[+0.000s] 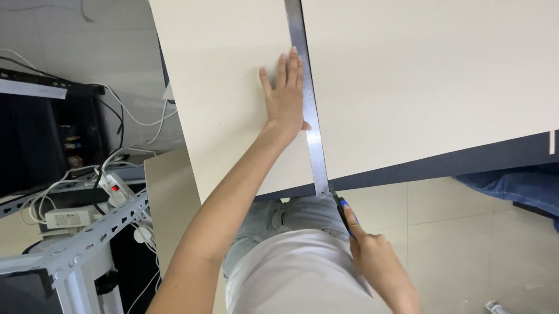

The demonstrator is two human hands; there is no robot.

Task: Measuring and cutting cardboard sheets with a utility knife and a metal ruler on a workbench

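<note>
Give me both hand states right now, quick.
Left hand: open, flat, pressing the metal ruler onto the pale board.
Right hand: closed on a blue-and-black utility knife at the board's near edge.

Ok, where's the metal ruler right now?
In the head view the metal ruler lies lengthwise on the pale board, pinned under the left hand, its near end by the right hand.

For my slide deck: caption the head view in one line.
Left hand presses a long steel ruler flat on a pale cream board while the right hand holds a blue-and-black utility knife at its near edge.
</note>
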